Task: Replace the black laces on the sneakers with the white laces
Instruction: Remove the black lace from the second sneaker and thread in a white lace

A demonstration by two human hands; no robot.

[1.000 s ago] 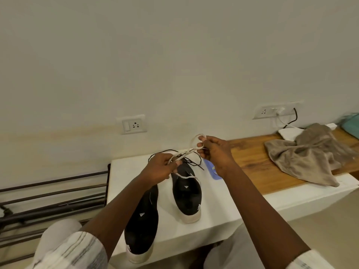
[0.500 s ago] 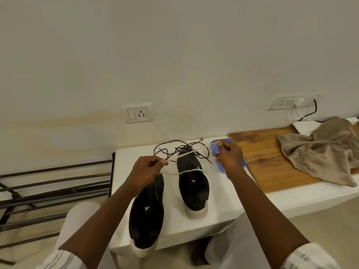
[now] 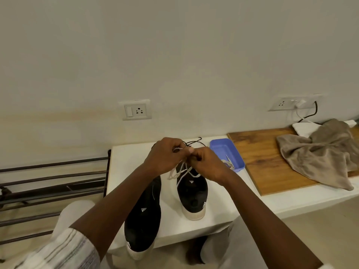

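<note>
Lacing in progress on the farther sneaker [image 3: 192,193], white table [image 3: 132,171]. There the left hand [image 3: 165,158] and right hand [image 3: 207,166] pinch the white lace [image 3: 181,172], crossed above the tongue. Best to even both ends, flatten twists, then pull snug.

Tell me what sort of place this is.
Likely a home, perhaps an entryway: a barred metal rack beside a low white bench, a wall socket above it, a crumpled towel on a wooden board.
</note>
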